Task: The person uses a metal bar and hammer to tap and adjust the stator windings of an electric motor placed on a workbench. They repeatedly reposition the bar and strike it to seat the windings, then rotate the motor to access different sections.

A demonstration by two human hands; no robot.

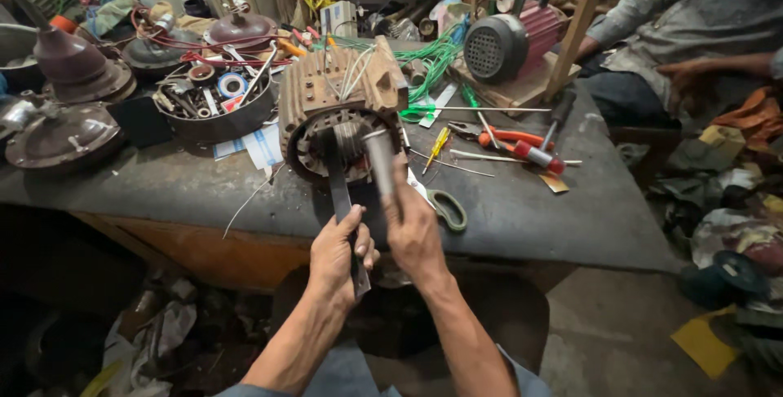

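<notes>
Our left hand [338, 250] gripped a flat bar [341, 193] set into the motor stator [342, 115] at the bench's near edge; our right hand [412, 230] clasped a metal rod [380, 164] alongside it, seemingly to drive it.

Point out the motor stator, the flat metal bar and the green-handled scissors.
motor stator [314, 91], head view, ribbed housing.
flat metal bar [338, 189], head view, mid-shaft above left hand.
green-handled scissors [450, 211], head view, handle loop.

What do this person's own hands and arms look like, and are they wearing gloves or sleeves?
Both are bare: the left hand and right hand have no gloves, rings or watch visible. The forearms are uncovered up to blue-grey fabric at the bottom edge.
</notes>
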